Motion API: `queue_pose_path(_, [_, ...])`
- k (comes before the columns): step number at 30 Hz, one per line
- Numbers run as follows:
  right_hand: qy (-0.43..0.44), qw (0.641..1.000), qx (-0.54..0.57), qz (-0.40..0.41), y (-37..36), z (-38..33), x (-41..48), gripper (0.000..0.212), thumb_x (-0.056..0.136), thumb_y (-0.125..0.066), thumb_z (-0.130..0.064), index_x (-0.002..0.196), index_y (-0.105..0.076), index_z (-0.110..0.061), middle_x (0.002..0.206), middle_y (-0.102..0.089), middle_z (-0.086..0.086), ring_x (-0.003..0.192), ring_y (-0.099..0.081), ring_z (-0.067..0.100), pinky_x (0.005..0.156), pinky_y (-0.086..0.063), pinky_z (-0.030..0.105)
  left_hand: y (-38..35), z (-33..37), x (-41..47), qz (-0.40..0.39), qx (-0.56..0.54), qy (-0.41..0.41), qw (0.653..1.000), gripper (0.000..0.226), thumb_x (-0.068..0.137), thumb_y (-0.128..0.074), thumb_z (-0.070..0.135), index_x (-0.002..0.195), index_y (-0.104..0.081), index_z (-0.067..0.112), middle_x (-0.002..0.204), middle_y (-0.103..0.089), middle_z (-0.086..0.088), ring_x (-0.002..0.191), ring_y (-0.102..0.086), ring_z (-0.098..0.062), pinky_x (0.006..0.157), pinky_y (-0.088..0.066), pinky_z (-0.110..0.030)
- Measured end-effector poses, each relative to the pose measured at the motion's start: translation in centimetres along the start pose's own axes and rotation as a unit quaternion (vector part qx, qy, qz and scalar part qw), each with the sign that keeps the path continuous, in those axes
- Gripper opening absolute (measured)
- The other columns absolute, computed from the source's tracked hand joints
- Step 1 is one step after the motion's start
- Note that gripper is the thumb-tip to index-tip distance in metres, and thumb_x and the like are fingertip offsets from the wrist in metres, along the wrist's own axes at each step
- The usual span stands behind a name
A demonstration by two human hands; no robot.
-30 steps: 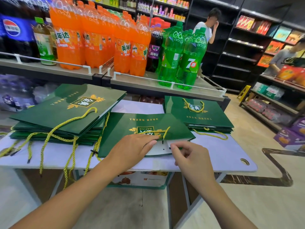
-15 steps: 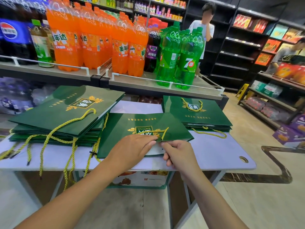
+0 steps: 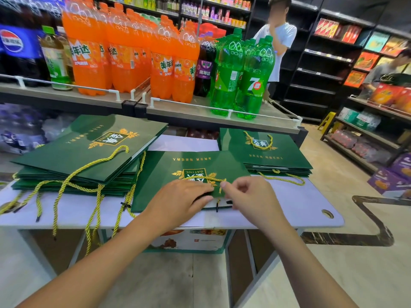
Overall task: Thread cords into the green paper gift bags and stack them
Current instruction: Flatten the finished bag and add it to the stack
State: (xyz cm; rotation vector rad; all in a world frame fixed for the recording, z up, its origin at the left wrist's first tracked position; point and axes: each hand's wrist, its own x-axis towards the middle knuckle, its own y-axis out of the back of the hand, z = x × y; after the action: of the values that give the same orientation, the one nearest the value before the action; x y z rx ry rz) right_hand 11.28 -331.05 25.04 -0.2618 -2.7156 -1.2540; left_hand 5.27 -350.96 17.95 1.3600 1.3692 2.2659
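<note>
so the person is mid-bag here. the green bag lies flat on the table, right under both hands. the left hand lies on it with fingers straight, pinning the near edge down. the right hand, just beside it, pinches the gold cord between thumb and finger. a loop of it arcs over the logo just past the fingertips. probably one end is in and the other is being fed, but the hole is hidden. the big pile left of the hands and the smaller pile beyond the right hand both show cords, so plenty looks done. this bag isn't stacked yet.
</note>
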Motion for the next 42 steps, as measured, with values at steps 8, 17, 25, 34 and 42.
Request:
queue_pose_path(8, [0.019, 0.959, -0.264, -0.101, -2.0, 0.1, 5.5, 0.042, 0.093, -0.061, -0.050, 0.129, -0.057, -0.030, 0.103, -0.069, -0.008, 0.099, -0.065, 0.020, 0.079, -0.056, 0.037, 2.6, 0.0, 0.0, -0.024, 0.110, 0.132, 0.985, 0.057, 0.093, -0.052, 0.060, 0.141, -0.050, 0.029, 0.143, -0.051, 0.006, 0.136, -0.043, -0.018, 0.106, -0.046, -0.045])
queue_pose_path(17, [0.060, 0.997, -0.001, -0.049, -0.3, -0.8, 7.9, 0.017, 0.097, -0.071, -0.024, 0.112, -0.071, -0.030, 0.091, -0.073, -0.005, 0.078, -0.066, 0.010, 0.077, -0.052, 0.031, 3.0, -1.2, -1.8, -0.221, 0.118, 0.252, 0.935, 0.106, 0.084, -0.026, 0.090, 0.163, 0.010, 0.028, 0.173, -0.001, 0.002, 0.159, -0.001, -0.017, 0.128, -0.009, -0.048])
queue_pose_path(25, [-0.094, 0.932, 0.150, -0.318, -1.0, -3.1, 9.0, 0.028, 0.099, -0.067, -0.025, 0.125, -0.062, -0.015, 0.093, -0.070, 0.006, 0.069, -0.064, 0.015, 0.068, -0.057, 0.030, 3.4, -0.6, -1.7, -0.217, 0.104, 0.250, 0.938, 0.120, 0.076, -0.036, 0.094, 0.164, 0.004, 0.023, 0.172, -0.004, 0.005, 0.158, 0.000, -0.011, 0.129, -0.004, -0.043])
queue_pose_path(34, [0.098, 0.960, -0.122, -0.232, -5.5, -3.9, 13.4, 0.023, 0.096, -0.072, -0.032, 0.090, -0.076, -0.010, 0.073, -0.070, -0.003, 0.060, -0.065, 0.012, 0.065, -0.059, 0.032, 3.0, -1.0, -2.0, -0.250, 0.128, 0.247, 0.928, 0.122, 0.075, -0.023, 0.097, 0.165, -0.002, 0.017, 0.172, 0.004, 0.002, 0.158, 0.004, -0.014, 0.129, -0.005, -0.042])
queue_pose_path(42, [0.137, 0.960, -0.084, -0.228, -5.9, -1.4, 14.3, 0.021, 0.095, -0.073, -0.036, 0.091, -0.074, -0.015, 0.075, -0.070, -0.002, 0.051, -0.058, 0.005, 0.067, -0.053, 0.032, 2.8, -1.3, -2.1, -0.259, 0.128, 0.243, 0.926, 0.122, 0.075, -0.020, 0.096, 0.165, -0.005, 0.016, 0.173, 0.000, 0.001, 0.159, 0.001, -0.015, 0.129, -0.006, -0.042])
